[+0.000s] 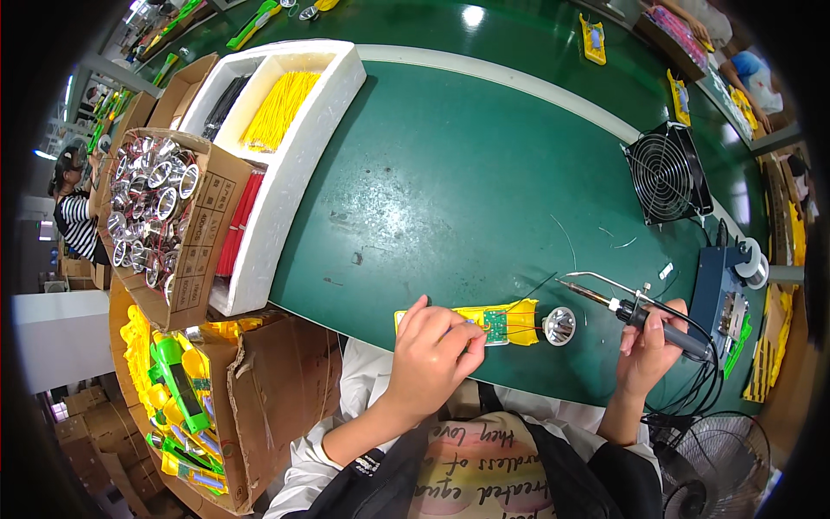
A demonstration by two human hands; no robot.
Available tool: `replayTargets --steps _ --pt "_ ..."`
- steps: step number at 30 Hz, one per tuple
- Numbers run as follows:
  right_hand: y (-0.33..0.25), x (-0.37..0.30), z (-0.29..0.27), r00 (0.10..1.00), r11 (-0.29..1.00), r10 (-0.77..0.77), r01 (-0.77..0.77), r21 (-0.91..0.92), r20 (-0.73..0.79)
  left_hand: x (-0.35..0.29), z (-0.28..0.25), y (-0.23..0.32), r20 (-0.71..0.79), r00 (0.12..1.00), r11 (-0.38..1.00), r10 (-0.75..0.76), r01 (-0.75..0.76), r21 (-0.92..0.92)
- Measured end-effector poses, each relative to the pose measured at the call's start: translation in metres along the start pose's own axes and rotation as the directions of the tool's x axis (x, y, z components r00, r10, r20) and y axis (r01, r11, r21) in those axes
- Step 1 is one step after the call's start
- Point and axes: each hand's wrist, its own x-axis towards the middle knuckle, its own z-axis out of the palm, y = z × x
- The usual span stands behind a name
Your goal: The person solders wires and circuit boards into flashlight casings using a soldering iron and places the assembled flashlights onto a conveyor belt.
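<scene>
A yellow plastic housing lies near the table's front edge with a small green circuit board in it. My left hand rests over the housing's left part, thumb and forefinger pinched at the board's edge. What lies between those fingertips is too small to make out. Thin wires run from the board to a silvery reflector cup just right of the housing, and one dark wire sticks up towards the right. My right hand grips a soldering iron, its tip pointing left, above and right of the cup, with a thin metal guide tube alongside.
At right stand a blue soldering station, a solder spool and a black fan. A white foam box holds yellow, black and red wires at left. Cartons of reflector cups and yellow-green housings adjoin it. Co-workers sit beyond.
</scene>
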Motion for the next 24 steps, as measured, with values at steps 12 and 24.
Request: replayTargets --steps 12,24 --pt "0.019 0.036 0.054 0.988 0.991 0.056 -0.038 -0.128 0.143 -0.067 -0.054 -0.054 0.109 0.942 0.908 -0.319 0.336 -0.249" --pt "0.028 0.033 0.052 0.988 0.987 0.054 -0.030 -0.160 0.148 -0.048 -0.055 -0.043 0.302 0.929 0.976 0.214 -0.188 -0.115"
